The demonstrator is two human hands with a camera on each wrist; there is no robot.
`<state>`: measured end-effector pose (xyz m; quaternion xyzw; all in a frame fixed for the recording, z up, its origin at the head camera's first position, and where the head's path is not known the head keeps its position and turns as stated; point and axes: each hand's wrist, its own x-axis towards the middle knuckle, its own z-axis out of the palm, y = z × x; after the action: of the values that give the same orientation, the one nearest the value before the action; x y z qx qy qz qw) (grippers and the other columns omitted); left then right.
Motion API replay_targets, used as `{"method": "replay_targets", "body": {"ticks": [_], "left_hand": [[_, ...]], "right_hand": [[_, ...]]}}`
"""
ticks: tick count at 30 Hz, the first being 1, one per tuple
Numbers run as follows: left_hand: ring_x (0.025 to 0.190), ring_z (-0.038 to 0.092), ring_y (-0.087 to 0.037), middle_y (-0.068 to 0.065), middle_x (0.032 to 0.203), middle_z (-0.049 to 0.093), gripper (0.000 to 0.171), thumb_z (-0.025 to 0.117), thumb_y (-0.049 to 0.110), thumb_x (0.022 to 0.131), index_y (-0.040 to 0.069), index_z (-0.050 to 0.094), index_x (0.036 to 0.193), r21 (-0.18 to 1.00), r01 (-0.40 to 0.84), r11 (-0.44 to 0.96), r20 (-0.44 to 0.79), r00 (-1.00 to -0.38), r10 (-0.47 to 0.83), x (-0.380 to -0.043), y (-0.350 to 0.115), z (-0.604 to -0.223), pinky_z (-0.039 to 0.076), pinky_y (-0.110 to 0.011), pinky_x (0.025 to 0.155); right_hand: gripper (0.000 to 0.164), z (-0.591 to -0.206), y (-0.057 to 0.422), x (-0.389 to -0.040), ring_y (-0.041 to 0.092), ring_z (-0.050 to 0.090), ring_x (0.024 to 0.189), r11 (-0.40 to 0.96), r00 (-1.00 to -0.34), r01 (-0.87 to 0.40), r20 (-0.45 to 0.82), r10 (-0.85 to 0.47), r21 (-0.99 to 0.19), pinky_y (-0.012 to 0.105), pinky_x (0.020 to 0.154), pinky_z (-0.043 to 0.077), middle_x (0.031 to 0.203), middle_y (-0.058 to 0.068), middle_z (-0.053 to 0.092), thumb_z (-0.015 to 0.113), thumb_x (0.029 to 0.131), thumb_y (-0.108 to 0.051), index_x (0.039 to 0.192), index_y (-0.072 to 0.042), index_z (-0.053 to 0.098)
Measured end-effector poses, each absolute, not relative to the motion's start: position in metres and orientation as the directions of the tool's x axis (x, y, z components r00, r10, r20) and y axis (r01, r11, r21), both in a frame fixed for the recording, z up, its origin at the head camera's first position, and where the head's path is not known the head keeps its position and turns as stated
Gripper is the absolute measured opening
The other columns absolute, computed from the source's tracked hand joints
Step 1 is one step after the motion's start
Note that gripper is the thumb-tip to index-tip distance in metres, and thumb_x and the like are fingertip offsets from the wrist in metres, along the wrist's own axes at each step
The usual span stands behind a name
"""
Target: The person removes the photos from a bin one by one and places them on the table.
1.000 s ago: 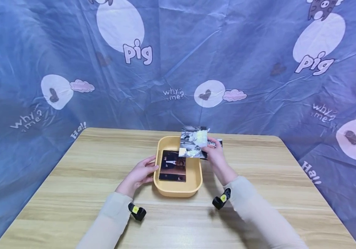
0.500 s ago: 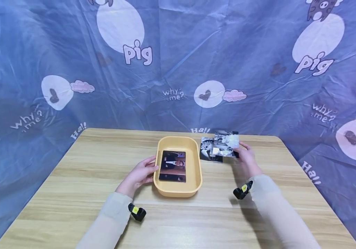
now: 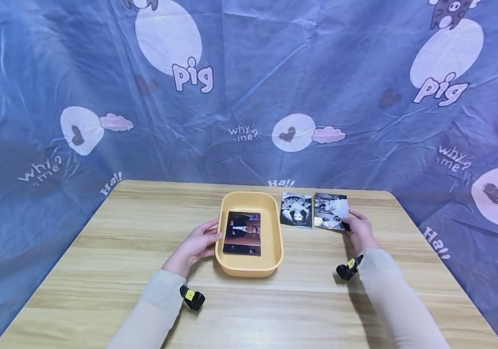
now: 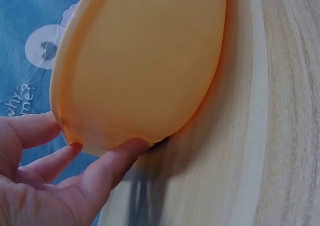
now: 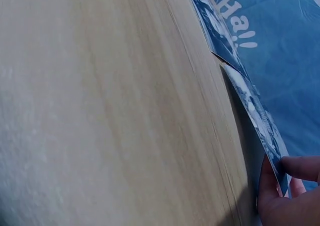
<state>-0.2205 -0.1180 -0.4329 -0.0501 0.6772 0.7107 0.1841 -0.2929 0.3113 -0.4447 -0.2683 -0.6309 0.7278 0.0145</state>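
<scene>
My right hand (image 3: 361, 230) pinches the right lower corner of a black-and-white photo (image 3: 330, 210) near the table's back edge. In the right wrist view, thumb and fingers grip the photo's near end, which is raised over a dark shadow. Just left of it a second black-and-white photo (image 3: 296, 209) lies flat. My left hand (image 3: 193, 245) holds the left side of a yellow plastic tray (image 3: 272, 242), thumb and fingertips against its outer wall (image 4: 145, 65). Inside the tray lies a colour photo (image 3: 242, 232) of a person in a dark suit, seen sideways; whether others lie beneath cannot be told.
The wooden table (image 3: 249, 310) ends at a blue printed cloth (image 3: 214, 131) hanging behind and at both sides. A small black camera (image 3: 193, 297) sits on the left wrist and another camera (image 3: 348, 268) on the right wrist.
My right hand has carried the black-and-white photo from above the tray rightward and lowered it beside the other photo, which is now uncovered. The left hand and tray have stayed put.
</scene>
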Motion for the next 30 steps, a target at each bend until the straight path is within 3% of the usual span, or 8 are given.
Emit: {"method": "replay_targets", "body": {"ticks": [12, 15, 18, 21, 25, 27, 30], "left_hand": [[0.128, 0.048, -0.044, -0.025, 0.151, 0.034, 0.061, 0.051, 0.002, 0.096, 0.007, 0.027, 0.152, 0.942, -0.333, -0.029, -0.322, -0.927, 0.190, -0.221, -0.118, -0.433, 0.051, -0.052, 0.098], [0.128, 0.048, -0.044, -0.026, 0.151, 0.034, 0.060, 0.051, 0.002, 0.096, 0.006, 0.027, 0.151, 0.943, -0.333, -0.031, -0.321, -0.927, 0.191, -0.221, -0.118, -0.433, 0.051, -0.053, 0.098], [0.129, 0.047, -0.044, -0.026, 0.151, 0.034, 0.060, 0.050, 0.002, 0.096, 0.006, 0.027, 0.152, 0.943, -0.332, -0.024, -0.321, -0.927, 0.194, -0.221, -0.118, -0.434, 0.050, -0.053, 0.099], [0.129, 0.047, -0.044, -0.026, 0.151, 0.033, 0.060, 0.050, 0.002, 0.096, 0.006, 0.027, 0.151, 0.943, -0.331, -0.020, -0.321, -0.927, 0.193, -0.220, -0.118, -0.434, 0.051, -0.052, 0.099], [0.129, 0.047, -0.044, -0.026, 0.151, 0.033, 0.060, 0.050, 0.001, 0.097, 0.006, 0.026, 0.152, 0.944, -0.328, -0.026, -0.317, -0.928, 0.195, -0.220, -0.118, -0.434, 0.050, -0.052, 0.099], [0.129, 0.047, -0.044, -0.026, 0.151, 0.033, 0.060, 0.049, 0.001, 0.097, 0.006, 0.026, 0.152, 0.944, -0.329, -0.029, -0.318, -0.928, 0.195, -0.220, -0.118, -0.435, 0.050, -0.053, 0.099], [0.129, 0.047, -0.044, -0.027, 0.151, 0.034, 0.060, 0.050, 0.002, 0.097, 0.006, 0.027, 0.151, 0.944, -0.329, -0.027, -0.318, -0.928, 0.194, -0.220, -0.118, -0.435, 0.051, -0.052, 0.098]], "right_hand": [[0.057, -0.448, 0.300, -0.296, -0.004, 0.052, 0.064, -0.088, -0.871, 0.319, -0.329, 0.365, -0.944, 0.010, 0.061, 0.049, 0.076, -0.010, 0.054, 0.048, 0.090, 0.007, 0.146, 0.005, 0.034], [0.055, -0.450, 0.299, -0.297, -0.004, 0.052, 0.073, -0.044, -0.870, 0.335, -0.327, 0.369, -0.941, 0.010, 0.067, 0.046, 0.103, 0.004, 0.062, 0.049, 0.091, 0.004, 0.145, 0.005, 0.036], [0.054, -0.450, 0.299, -0.297, -0.003, 0.047, 0.083, 0.012, -0.863, 0.348, -0.316, 0.394, -0.937, 0.010, 0.071, 0.041, 0.140, 0.018, 0.046, 0.049, 0.091, 0.000, 0.144, 0.005, 0.039], [0.053, -0.450, 0.299, -0.297, 0.003, 0.046, 0.093, 0.061, -0.860, 0.352, -0.297, 0.415, -0.934, 0.012, 0.073, 0.040, 0.149, 0.020, 0.039, 0.049, 0.090, -0.002, 0.143, 0.005, 0.040], [0.055, -0.447, 0.298, -0.294, 0.022, 0.043, 0.123, 0.095, -0.868, 0.350, -0.285, 0.406, -0.932, 0.024, 0.097, 0.042, 0.152, 0.022, 0.035, 0.048, 0.091, -0.004, 0.144, 0.006, 0.038], [0.056, -0.445, 0.299, -0.293, 0.028, 0.033, 0.137, 0.105, -0.882, 0.338, -0.275, 0.383, -0.935, 0.031, 0.113, 0.034, 0.154, 0.022, 0.031, 0.048, 0.092, -0.004, 0.145, 0.006, 0.035], [0.059, -0.441, 0.297, -0.290, 0.033, 0.024, 0.144, 0.107, -0.901, 0.314, -0.261, 0.346, -0.943, 0.039, 0.122, 0.022, 0.157, 0.023, 0.024, 0.048, 0.094, -0.004, 0.148, 0.006, 0.027]]}}
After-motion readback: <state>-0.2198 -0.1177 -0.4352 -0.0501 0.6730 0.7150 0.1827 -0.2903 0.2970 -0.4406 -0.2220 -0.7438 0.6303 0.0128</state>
